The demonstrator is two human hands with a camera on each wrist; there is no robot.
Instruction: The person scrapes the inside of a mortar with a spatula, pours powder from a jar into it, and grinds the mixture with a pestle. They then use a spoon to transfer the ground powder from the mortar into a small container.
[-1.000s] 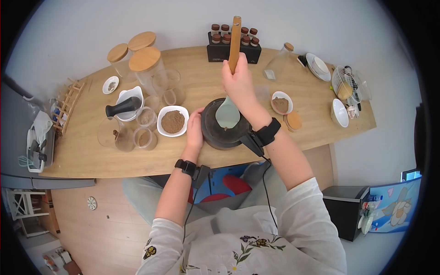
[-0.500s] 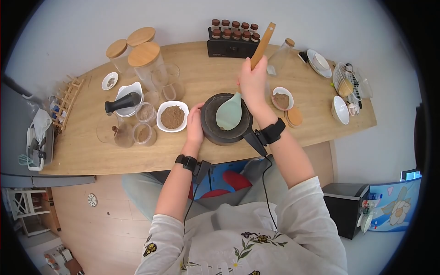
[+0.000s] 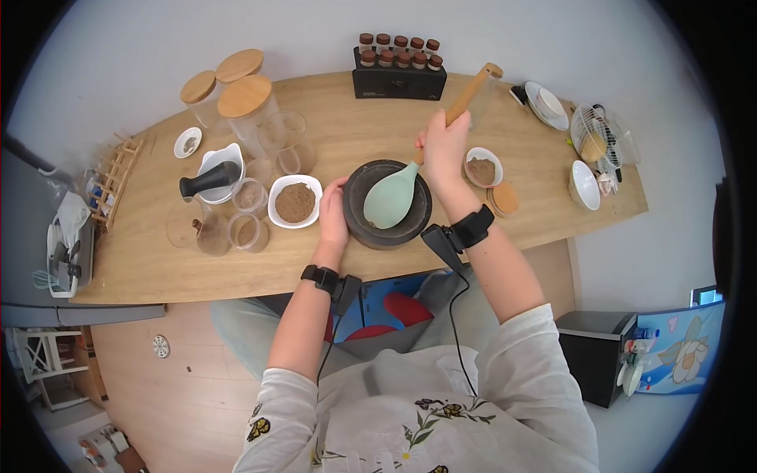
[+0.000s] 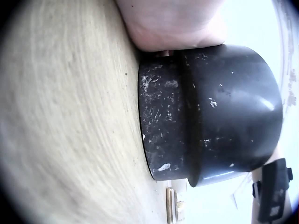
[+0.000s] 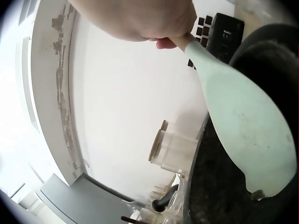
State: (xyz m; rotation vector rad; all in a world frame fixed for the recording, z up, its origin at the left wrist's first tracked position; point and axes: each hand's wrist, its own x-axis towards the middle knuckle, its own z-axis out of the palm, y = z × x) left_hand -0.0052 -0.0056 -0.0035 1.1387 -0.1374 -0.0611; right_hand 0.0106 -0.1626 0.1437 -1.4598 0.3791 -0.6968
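Your right hand (image 3: pixel 444 150) grips the wooden-handled, pale green spoon (image 3: pixel 391 199) at the dark pot's (image 3: pixel 388 239) mouth; your left hand (image 3: pixel 334 219) rests uncurled against its nine o'clock side. Only the left wrist view shows white scuffs (image 4: pixel 159 98).

Room is left between the black bowl (image 3: pixel 386 240) and spice rack (image 3: pixel 398 84). Leftward passage is blocked by a white dish (image 3: pixel 293 225), the bowl's mouth partly by a spoon (image 3: pixel 391 199).

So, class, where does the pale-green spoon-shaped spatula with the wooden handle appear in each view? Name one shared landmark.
Head: the pale-green spatula slants up rightward from near centre.
Left wrist: not visible.
Right wrist: its blade looms large at right.
Landmark: the round, dark bowl, in all three views.
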